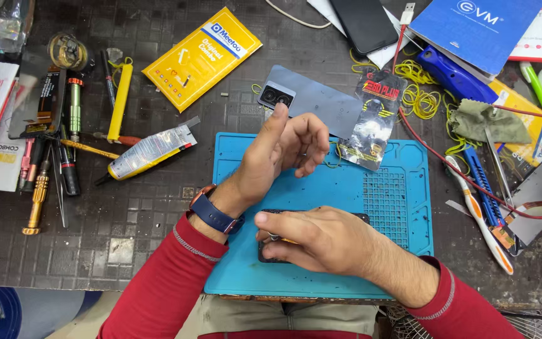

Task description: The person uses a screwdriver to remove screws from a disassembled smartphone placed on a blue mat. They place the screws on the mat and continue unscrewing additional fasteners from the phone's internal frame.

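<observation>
My right hand point(321, 242) presses fingers together on a dark phone point(271, 251) on the blue mat point(346, 188); my left hand point(280, 154) hovers, fingers loosely curled.

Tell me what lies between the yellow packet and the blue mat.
In the head view, a glue tube lies between the yellow packet and the blue mat.

Red ribbed-cuff sleeves point(177, 276), navy wristwatch point(213, 213)
</observation>
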